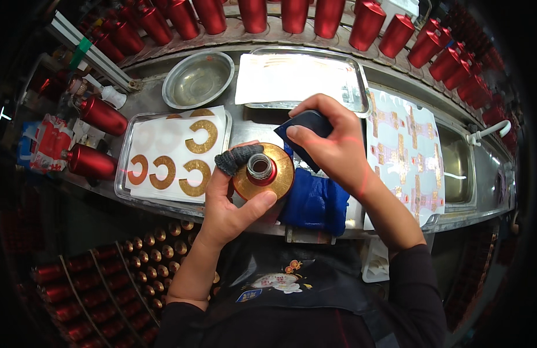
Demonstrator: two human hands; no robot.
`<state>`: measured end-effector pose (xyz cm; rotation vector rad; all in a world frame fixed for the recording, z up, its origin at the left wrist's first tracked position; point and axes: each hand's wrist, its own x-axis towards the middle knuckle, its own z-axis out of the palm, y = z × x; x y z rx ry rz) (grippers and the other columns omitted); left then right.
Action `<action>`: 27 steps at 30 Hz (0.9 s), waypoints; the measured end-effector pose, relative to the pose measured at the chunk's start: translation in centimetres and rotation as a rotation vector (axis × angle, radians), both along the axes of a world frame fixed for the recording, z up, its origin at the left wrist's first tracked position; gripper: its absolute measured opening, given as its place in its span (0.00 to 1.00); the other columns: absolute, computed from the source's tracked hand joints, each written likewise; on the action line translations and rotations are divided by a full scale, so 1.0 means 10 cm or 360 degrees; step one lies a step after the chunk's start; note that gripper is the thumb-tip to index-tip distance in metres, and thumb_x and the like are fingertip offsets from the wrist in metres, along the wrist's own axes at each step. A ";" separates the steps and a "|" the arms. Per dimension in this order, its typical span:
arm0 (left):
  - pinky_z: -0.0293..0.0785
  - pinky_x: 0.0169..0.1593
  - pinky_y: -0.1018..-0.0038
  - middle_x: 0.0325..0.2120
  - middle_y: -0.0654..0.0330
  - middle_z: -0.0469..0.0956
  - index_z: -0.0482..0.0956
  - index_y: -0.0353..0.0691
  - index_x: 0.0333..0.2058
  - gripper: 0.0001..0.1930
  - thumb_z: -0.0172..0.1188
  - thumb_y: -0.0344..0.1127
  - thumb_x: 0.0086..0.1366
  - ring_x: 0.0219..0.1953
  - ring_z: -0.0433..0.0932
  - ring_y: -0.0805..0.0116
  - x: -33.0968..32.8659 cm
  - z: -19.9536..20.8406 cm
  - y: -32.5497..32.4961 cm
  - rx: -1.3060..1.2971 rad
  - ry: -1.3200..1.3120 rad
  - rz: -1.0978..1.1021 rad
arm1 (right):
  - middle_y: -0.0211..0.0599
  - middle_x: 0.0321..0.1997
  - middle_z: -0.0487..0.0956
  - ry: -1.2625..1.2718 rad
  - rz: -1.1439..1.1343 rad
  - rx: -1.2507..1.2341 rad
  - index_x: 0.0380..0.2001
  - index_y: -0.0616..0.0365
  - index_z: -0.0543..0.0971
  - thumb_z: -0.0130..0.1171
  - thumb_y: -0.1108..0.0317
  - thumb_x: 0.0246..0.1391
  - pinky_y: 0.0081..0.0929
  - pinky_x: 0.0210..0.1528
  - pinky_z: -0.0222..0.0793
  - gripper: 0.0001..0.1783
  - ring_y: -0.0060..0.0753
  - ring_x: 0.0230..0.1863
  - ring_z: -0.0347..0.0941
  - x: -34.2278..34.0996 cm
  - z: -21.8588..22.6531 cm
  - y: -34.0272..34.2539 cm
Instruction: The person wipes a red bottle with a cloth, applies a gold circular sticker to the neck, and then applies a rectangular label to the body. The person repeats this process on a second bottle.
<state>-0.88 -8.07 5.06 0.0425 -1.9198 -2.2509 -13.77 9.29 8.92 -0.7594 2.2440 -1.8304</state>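
Note:
My left hand [229, 210] grips a red bottle [285, 168] from the side, its open threaded neck facing up toward me. A gold ring-shaped decal covers the bottle's shoulder around the neck. A dark grey knitted finger sleeve [236, 159] covers a finger of that hand. Just right of the bottle, my right hand [341, 142] pinches a dark blue flat scraper [310, 124] between thumb and fingers. Its lower edge is close to the bottle; whether they touch, I cannot tell. A folded blue cloth [318, 203] lies beneath at the bench edge.
At left, a metal tray [122, 156] holds a sheet of gold C-shaped decals [162, 172]. Behind are a metal bowl [199, 80] and a tray with white paper [292, 78]. More decal sheets [405, 151] lie right, beside a sink [459, 168]. Red bottles [254, 14] line the back.

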 end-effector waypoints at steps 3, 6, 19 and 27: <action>0.70 0.63 0.68 0.55 0.55 0.74 0.67 0.35 0.62 0.34 0.71 0.31 0.57 0.58 0.74 0.66 0.01 0.00 0.00 0.0007 0.0033 0.0022 | 0.30 0.35 0.79 -0.0057 0.0077 0.0027 0.39 0.62 0.79 0.68 0.71 0.50 0.19 0.44 0.71 0.13 0.19 0.38 0.74 0.11 0.08 0.01; 0.70 0.63 0.68 0.55 0.55 0.74 0.68 0.36 0.61 0.34 0.72 0.33 0.57 0.57 0.74 0.66 0.01 -0.01 -0.01 -0.0005 0.0005 0.0005 | 0.30 0.35 0.79 -0.0138 -0.0112 0.0072 0.38 0.61 0.79 0.67 0.69 0.50 0.19 0.46 0.70 0.13 0.19 0.39 0.74 0.14 0.06 0.03; 0.70 0.62 0.68 0.54 0.56 0.75 0.71 0.40 0.59 0.41 0.79 0.32 0.45 0.58 0.75 0.64 0.03 -0.08 -0.09 -0.0287 0.0087 0.0029 | 0.31 0.24 0.69 0.1479 0.0293 0.0008 0.32 0.56 0.83 0.63 0.76 0.39 0.34 0.29 0.66 0.12 0.38 0.29 0.71 0.58 0.00 0.14; 0.72 0.59 0.65 0.52 0.54 0.74 0.72 0.42 0.58 0.40 0.79 0.35 0.44 0.56 0.75 0.57 0.04 -0.07 -0.06 -0.0592 0.0086 0.0119 | 0.31 0.28 0.78 0.1471 0.0257 0.0199 0.32 0.55 0.85 0.65 0.79 0.35 0.31 0.35 0.70 0.15 0.40 0.33 0.74 0.51 0.16 0.10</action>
